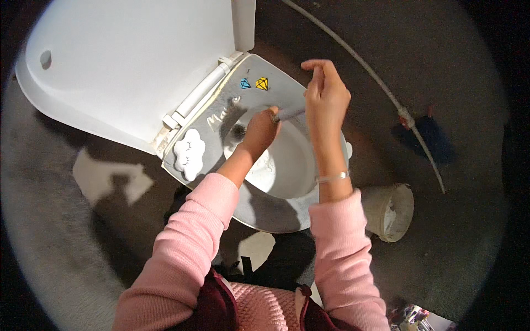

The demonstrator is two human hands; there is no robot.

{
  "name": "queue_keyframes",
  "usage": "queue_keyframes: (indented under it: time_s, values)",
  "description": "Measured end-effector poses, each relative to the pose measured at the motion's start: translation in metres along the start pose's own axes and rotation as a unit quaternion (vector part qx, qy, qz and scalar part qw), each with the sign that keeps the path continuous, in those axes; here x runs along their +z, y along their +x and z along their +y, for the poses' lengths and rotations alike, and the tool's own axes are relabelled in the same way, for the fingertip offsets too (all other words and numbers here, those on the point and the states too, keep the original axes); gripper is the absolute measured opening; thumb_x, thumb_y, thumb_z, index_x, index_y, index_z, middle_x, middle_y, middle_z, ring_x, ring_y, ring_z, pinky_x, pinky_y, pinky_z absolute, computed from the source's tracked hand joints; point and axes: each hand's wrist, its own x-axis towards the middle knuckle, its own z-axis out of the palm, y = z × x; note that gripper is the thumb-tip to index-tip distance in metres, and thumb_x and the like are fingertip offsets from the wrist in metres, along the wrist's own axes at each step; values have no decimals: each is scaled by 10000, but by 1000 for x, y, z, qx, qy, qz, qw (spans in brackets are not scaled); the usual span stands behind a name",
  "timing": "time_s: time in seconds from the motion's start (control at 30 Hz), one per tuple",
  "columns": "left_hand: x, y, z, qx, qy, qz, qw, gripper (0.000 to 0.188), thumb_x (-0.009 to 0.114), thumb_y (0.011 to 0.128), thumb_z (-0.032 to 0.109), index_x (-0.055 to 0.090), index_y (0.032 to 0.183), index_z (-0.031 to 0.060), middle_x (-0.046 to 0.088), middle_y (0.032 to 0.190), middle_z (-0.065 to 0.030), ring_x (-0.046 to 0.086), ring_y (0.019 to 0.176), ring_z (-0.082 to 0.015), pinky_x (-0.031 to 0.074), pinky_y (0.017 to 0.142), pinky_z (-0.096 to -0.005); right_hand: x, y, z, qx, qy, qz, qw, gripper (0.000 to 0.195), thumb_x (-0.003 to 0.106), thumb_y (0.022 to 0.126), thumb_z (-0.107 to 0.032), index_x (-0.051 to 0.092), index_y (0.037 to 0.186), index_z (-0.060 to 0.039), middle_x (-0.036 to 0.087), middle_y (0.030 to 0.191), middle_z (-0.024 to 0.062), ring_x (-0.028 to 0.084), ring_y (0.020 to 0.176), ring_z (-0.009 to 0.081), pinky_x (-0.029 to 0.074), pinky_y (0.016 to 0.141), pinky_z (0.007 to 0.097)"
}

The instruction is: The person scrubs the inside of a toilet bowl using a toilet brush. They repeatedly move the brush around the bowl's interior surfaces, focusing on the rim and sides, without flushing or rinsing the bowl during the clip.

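A white toilet seat (pixel 271 213) with a grey-looking top lies down over the toilet bowl (pixel 292 165). Its raised white lid (pixel 136 62) leans back at upper left. My left hand (pixel 261 131) is over the bowl opening with its fingers curled. A faint, blurred translucent strip (pixel 291 114) runs from its fingertips toward my right hand; what it is cannot be made out. Above the seat's right edge, my right hand (pixel 328 95) is raised with bent fingers, and any object in it is hidden. A cloud-shaped white decoration (pixel 189 155) with drawn closed eyes sits on the seat's left side.
Blue and yellow gem stickers (pixel 261 83) and raised white lettering mark the seat's back. A pale hose (pixel 356 53) curves along the right, past a dark blue item (pixel 430 138). A whitish bin (pixel 389 213) stands right of the toilet. Dark floor (pixel 447 248) surrounds it.
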Motion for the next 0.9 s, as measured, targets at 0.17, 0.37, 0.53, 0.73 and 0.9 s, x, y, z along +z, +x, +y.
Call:
queue_keyframes:
  time_s: [0.17,0.37,0.53,0.73,0.9]
  values:
    - [13,23,-13,-60,-21,-2,998,206,607,812,156,579,923,-15,622,818,-246,604,811,-417,486,702,-467,37,38,26,103,112,-20,988,179,464,928,-87,629,882,-38,526,541,49,518,439,103,448,435,282]
    - [7,32,-14,-131,-70,-16,989,270,590,835,236,594,832,-34,607,809,-268,590,846,-428,466,717,-476,57,60,35,113,112,-60,985,236,437,954,-141,632,901,-19,467,545,2,478,455,66,498,449,269]
    - [10,25,-11,-100,-67,-29,992,329,573,849,280,604,910,-42,605,800,-275,595,801,-433,463,672,-473,43,55,34,148,83,-79,982,220,451,951,-140,638,907,-33,528,589,14,494,469,72,490,453,269]
    - [21,5,1,-59,0,-68,996,264,580,822,247,628,909,3,614,840,-256,603,834,-400,482,719,-447,3,18,31,156,77,-64,983,176,476,941,-119,630,906,-41,517,602,9,486,472,59,473,456,259]
    - [38,-47,31,-20,16,-70,997,189,591,789,220,648,848,50,639,837,-194,614,814,-377,492,723,-431,-67,-64,50,84,22,-50,995,139,483,926,-77,611,908,-28,497,643,9,496,557,51,460,512,251]
